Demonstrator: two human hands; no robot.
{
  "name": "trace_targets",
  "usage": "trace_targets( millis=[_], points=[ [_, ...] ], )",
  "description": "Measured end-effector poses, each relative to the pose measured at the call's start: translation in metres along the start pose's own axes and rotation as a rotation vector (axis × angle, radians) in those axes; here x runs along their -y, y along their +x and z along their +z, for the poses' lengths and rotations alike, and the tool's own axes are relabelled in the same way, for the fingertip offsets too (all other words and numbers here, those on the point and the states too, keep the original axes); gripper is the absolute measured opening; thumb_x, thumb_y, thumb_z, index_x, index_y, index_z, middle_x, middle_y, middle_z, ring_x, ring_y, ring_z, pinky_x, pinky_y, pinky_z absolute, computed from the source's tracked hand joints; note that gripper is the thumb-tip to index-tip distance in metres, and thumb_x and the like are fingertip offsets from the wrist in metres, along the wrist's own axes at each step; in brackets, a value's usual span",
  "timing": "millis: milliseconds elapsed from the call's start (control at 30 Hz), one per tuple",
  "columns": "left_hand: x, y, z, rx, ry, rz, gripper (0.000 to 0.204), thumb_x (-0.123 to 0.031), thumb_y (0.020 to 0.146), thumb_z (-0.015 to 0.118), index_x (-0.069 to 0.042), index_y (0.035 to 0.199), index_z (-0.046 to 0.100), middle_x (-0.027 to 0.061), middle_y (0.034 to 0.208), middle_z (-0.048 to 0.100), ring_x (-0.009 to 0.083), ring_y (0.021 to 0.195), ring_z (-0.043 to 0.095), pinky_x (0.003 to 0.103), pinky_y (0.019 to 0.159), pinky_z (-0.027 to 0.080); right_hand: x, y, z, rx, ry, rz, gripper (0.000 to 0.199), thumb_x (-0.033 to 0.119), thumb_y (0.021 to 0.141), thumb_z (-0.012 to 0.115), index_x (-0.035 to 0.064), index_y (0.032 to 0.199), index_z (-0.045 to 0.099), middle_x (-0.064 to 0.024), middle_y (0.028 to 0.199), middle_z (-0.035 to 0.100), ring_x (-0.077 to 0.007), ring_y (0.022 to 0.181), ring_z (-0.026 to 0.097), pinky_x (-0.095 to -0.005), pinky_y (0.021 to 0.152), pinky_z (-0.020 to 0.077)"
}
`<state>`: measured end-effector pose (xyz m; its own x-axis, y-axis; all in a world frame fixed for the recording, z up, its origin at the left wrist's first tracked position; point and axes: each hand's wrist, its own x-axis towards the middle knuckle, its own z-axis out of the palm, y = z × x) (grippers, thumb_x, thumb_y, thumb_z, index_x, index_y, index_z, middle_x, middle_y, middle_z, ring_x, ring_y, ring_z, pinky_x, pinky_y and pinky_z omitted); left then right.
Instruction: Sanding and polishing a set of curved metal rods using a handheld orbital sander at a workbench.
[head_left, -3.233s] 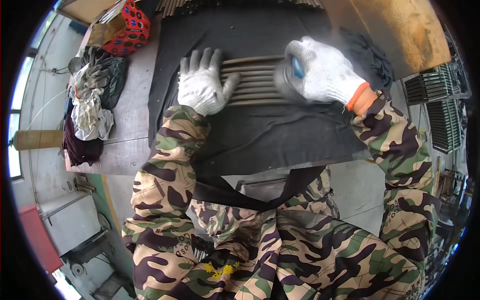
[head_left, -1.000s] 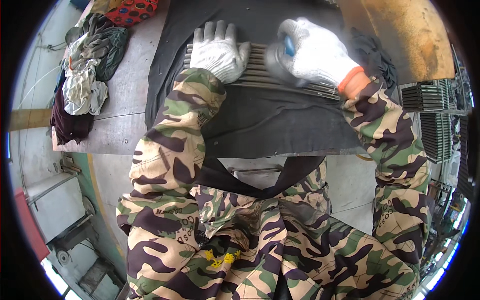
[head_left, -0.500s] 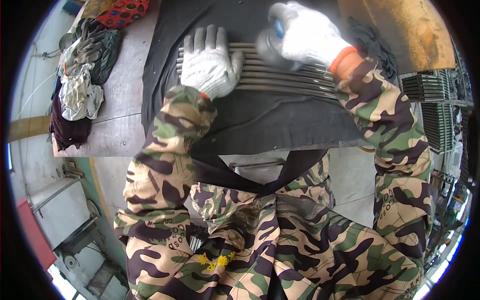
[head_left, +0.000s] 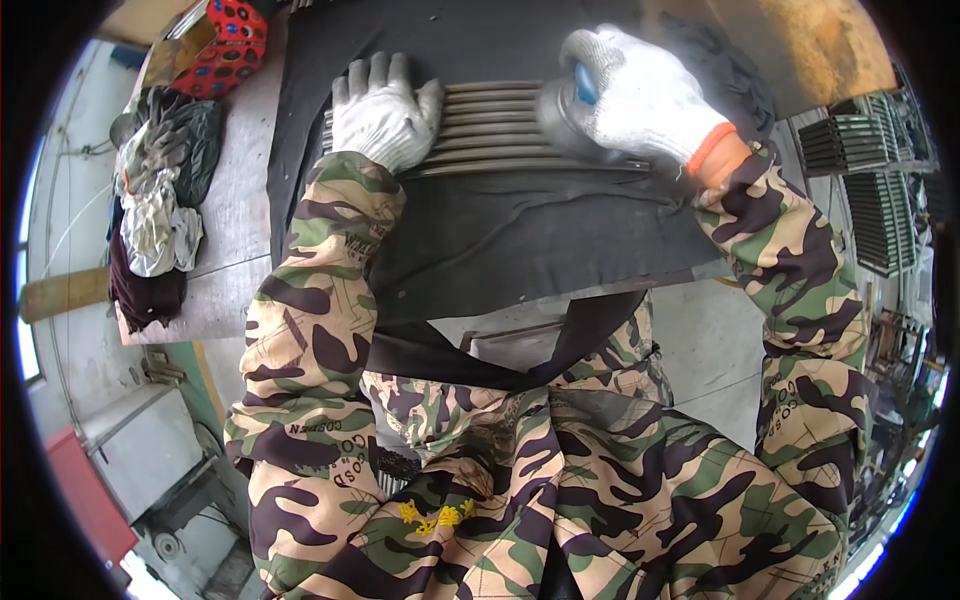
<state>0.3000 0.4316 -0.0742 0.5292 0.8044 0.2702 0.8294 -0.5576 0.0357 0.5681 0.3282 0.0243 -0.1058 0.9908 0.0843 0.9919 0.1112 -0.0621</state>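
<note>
Several thin metal rods (head_left: pixel 490 128) lie side by side in a row on a black cloth (head_left: pixel 480 235) spread over the table. My left hand (head_left: pixel 383 118), in a white glove with grey fingers, rests flat across the left part of the rods, its fingers stretched out. Wrapped in a similar glove, my right hand (head_left: pixel 650 92) grips a rounded grey tool with a blue part (head_left: pixel 558 118) against the rods, right of their middle. Motion blurs the tool, so its exact kind cannot be made out. The rods' right ends are partly hidden under that hand.
At the table's left lies a heap of rags and gloves (head_left: pixel 155 220), with a red patterned box (head_left: pixel 225 45) behind it. A brown stained board (head_left: pixel 825 50) and a dark crumpled cloth (head_left: pixel 715 65) are at the far right. Stacked dark bars (head_left: pixel 880 220) stand beyond the table.
The rods and both hands sit differently in the picture as the view has shifted. My right hand stays closed on the tool, slightly further along the rods to the right. My left hand remains flat.
</note>
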Motion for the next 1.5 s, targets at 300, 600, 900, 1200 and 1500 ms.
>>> trace_targets(
  millis=[300, 600, 900, 1200, 1500],
  points=[
    [0.008, -0.004, 0.013, -0.139, 0.063, 0.096, 0.054, -0.044, 0.102, 0.055, 0.001, 0.13, 0.065, 0.0197, 0.127, 0.066, 0.0409, 0.122, 0.059, 0.055, 0.106, 0.044, -0.01, -0.019, -0.002, 0.019, 0.071, -0.084, 0.033, 0.027, 0.096, 0.066, 0.0122, 0.125, 0.069, -0.0177, 0.118, 0.07, -0.0394, 0.112, 0.072, -0.0485, 0.097, 0.0592],
    [0.011, -0.016, 0.017, -0.183, 0.081, 0.118, 0.056, -0.043, 0.103, 0.055, 0.003, 0.135, 0.063, 0.0203, 0.13, 0.065, 0.0416, 0.122, 0.058, 0.055, 0.106, 0.044, -0.025, -0.036, 0.002, -0.046, 0.068, -0.156, 0.034, 0.023, 0.091, 0.068, 0.012, 0.123, 0.068, -0.0167, 0.113, 0.069, -0.0373, 0.109, 0.073, -0.0479, 0.092, 0.0602],
    [-0.008, -0.039, -0.02, -0.018, -0.093, 0.356, 0.079, -0.057, 0.095, 0.067, 0.001, 0.148, 0.056, 0.024, 0.15, 0.058, 0.0462, 0.142, 0.05, 0.062, 0.124, 0.032, -0.02, -0.033, 0.001, -0.023, 0.073, -0.127, 0.032, 0.023, 0.091, 0.068, 0.0135, 0.122, 0.07, -0.0152, 0.111, 0.07, -0.0375, 0.105, 0.073, -0.0486, 0.091, 0.0605],
    [-0.043, -0.027, 0.006, -0.184, 0.026, 0.091, 0.052, -0.039, 0.101, 0.059, 0.001, 0.134, 0.061, 0.0201, 0.134, 0.063, 0.042, 0.128, 0.056, 0.061, 0.109, 0.041, -0.018, -0.038, -0.016, 0.027, 0.146, -0.123, 0.032, 0.028, 0.086, 0.076, 0.0078, 0.11, 0.071, -0.0194, 0.099, 0.07, -0.0428, 0.092, 0.072, -0.0491, 0.083, 0.0603],
    [-0.033, 0.022, 0.022, -0.141, 0.136, 0.046, 0.056, -0.046, 0.106, 0.055, 0.0, 0.136, 0.065, 0.0184, 0.139, 0.066, 0.0414, 0.13, 0.059, 0.058, 0.112, 0.043, -0.022, -0.037, -0.017, -0.003, 0.124, -0.102, 0.034, 0.029, 0.087, 0.076, 0.0084, 0.113, 0.071, -0.0193, 0.1, 0.069, -0.0436, 0.093, 0.071, -0.05, 0.083, 0.06]
  ],
)
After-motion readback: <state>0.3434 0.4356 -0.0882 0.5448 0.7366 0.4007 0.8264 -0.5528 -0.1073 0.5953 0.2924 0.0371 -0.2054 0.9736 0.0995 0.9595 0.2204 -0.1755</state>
